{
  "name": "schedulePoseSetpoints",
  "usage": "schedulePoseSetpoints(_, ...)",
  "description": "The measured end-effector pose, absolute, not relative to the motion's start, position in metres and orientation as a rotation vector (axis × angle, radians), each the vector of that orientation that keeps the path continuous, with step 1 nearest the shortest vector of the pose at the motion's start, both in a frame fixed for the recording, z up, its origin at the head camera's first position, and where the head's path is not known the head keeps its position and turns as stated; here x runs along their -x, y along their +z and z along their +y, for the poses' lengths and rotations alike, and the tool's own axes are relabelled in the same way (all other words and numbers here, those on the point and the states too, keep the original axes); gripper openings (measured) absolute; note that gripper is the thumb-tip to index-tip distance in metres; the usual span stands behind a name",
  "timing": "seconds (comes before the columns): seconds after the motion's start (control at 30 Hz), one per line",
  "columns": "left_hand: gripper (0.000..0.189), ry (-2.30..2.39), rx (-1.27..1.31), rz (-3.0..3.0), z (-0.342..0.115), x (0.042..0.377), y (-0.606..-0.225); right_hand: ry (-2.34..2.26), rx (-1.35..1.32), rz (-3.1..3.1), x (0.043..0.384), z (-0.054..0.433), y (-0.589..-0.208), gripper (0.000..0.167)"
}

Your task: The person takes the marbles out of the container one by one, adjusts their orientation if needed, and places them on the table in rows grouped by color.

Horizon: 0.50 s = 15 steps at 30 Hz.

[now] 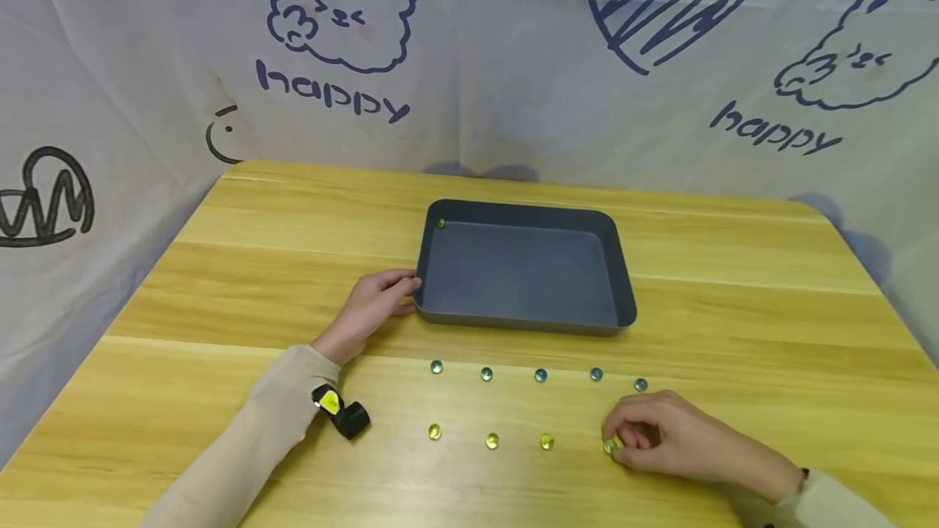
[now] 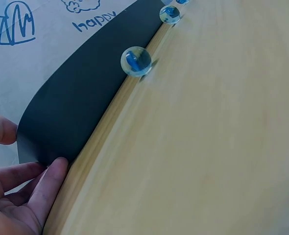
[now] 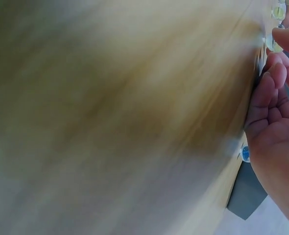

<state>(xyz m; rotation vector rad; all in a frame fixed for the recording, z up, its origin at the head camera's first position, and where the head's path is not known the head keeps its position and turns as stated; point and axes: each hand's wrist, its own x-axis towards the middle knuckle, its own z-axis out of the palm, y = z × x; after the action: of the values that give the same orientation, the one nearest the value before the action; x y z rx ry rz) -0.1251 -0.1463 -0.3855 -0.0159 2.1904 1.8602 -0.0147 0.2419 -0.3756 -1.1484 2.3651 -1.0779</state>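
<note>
In the head view my left hand grips the left side of a dark grey rectangular tray, near its front corner. The left wrist view shows its fingers against the tray's outer wall. Thumb and forefinger of my right hand pinch a yellow-green glass marble at the table surface. Left of it, yellow marbles form a row. Behind these lies a row of several clear marbles with blue inside, one near the middle. A greenish marble sits in the tray's far left corner.
The light wooden table carries everything. White cloth with drawings and lettering hangs behind it. The rearmost blue marbles lie a short way in front of the tray. A black device is strapped to my left wrist.
</note>
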Motion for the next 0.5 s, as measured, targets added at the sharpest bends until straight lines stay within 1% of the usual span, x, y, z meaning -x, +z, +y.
schedulePoseSetpoints(0.5, 0.043, 1.859, 0.021, 2.198, -0.1461, 0.1251, -0.3872, -1.078, 1.164, 2.359, 0.0154, 0.2413, -0.3779, 0.019)
